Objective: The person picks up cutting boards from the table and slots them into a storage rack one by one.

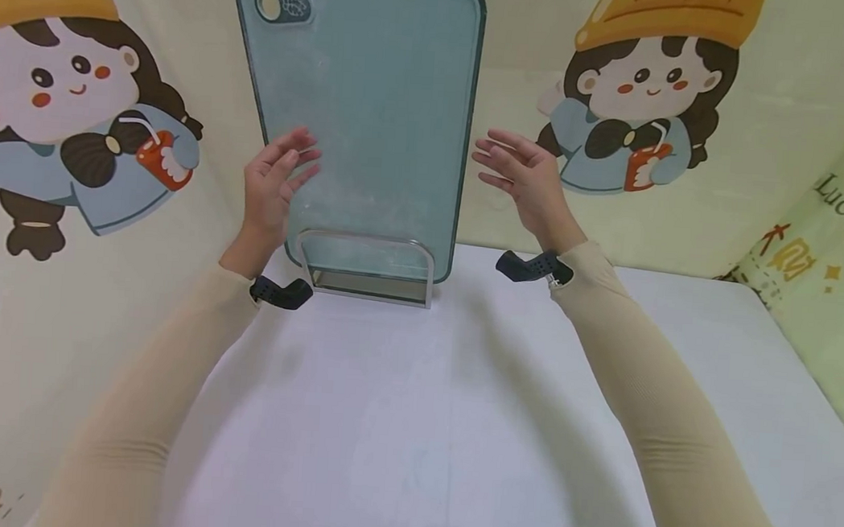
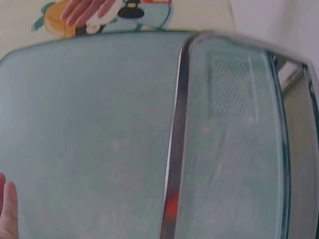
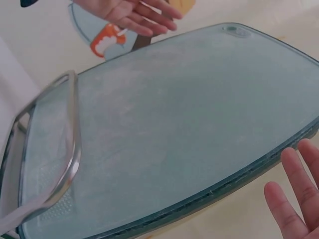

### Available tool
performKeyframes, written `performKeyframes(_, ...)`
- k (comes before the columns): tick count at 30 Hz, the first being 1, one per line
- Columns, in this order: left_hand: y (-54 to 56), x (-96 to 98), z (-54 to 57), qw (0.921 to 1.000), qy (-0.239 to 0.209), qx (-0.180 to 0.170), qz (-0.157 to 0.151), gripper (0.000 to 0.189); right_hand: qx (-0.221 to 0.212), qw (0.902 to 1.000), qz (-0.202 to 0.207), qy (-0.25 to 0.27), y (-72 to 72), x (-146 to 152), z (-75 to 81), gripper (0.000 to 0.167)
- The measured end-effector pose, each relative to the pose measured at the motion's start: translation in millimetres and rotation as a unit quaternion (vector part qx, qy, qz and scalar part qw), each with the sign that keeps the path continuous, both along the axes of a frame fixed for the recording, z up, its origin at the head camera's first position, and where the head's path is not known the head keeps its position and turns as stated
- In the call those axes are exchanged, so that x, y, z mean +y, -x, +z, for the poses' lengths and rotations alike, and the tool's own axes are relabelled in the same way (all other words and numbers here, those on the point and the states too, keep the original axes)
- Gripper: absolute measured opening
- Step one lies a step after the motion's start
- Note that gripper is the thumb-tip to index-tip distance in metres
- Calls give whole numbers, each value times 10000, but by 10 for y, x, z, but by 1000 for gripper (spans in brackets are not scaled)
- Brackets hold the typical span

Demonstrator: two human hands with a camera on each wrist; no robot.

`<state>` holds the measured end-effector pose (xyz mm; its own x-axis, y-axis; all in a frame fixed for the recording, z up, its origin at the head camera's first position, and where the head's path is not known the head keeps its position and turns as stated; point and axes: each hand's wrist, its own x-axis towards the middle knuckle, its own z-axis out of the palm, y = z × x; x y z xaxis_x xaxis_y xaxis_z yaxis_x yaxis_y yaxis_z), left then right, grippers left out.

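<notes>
A large blue-green cutting board with dark edges and a handle hole at its upper left stands upright in a metal rack. My left hand is raised at the board's left edge, its fingers loosely extended and overlapping the board in the head view. To the right of the board, my right hand is held up with relaxed fingers and nothing in them. In the right wrist view, fingertips of that hand show close to the board's dark rim. A textured patch lies low on the board, behind the rack's bar.
The rack stands on a white tabletop near its back edge. Behind it hangs a pale backdrop with cartoon figures on both sides. A patterned panel with the word Lucky rises along the right. Dark bands circle both wrists.
</notes>
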<state>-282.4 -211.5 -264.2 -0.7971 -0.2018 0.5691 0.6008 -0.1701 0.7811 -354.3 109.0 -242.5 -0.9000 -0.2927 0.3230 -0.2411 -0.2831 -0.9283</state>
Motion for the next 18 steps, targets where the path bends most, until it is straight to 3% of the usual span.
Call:
performKeyframes(8,-97,321,-204,9934,1048,-462,-116,42,339,9971,-320,-608,-144,50,-165,38)
performKeyframes(12,-155,512,-303,9799,1949,-427,34,45,559,9938,-410,-872,-249,80,-268,40)
performKeyframes(14,-200,620,-342,9628,2666,-354,275,47,665,9913,-451,-1041,-310,101,-314,43)
performKeyframes(18,-314,830,-419,9103,4070,-269,704,54,784,9834,-604,-1519,-429,148,-411,51)
